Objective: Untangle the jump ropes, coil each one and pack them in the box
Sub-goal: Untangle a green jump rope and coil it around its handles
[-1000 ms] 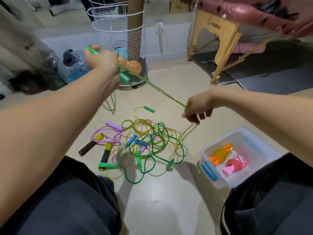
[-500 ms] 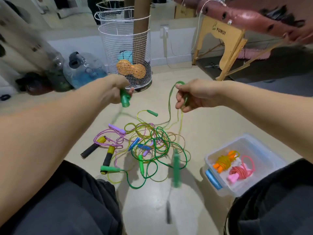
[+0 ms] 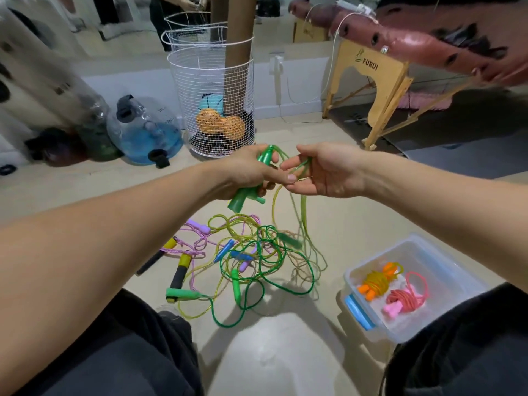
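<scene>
My left hand (image 3: 245,174) grips two green handles (image 3: 243,197) of a yellow-green jump rope, raised above the floor. My right hand (image 3: 320,172) is right beside it, palm up, with a loop of that rope (image 3: 300,167) pinched in its fingers. The rope's strands (image 3: 303,218) hang down towards the tangled pile (image 3: 251,252) of green, yellow, pink and blue ropes on the floor. A clear plastic box (image 3: 445,261) stands at the right, holding a coiled orange rope (image 3: 377,282) and a coiled pink rope (image 3: 403,302).
A white wire basket (image 3: 211,90) with balls stands behind the pile, around a brown post. A blue water jug (image 3: 143,130) lies to its left. A wooden-legged massage table (image 3: 380,78) is at the back right. My knees frame the bottom.
My hands have come together from wide apart. The left hand now holds both green handles, where it held one, and the right has gathered a loop. The swinging handle no longer dangles.
</scene>
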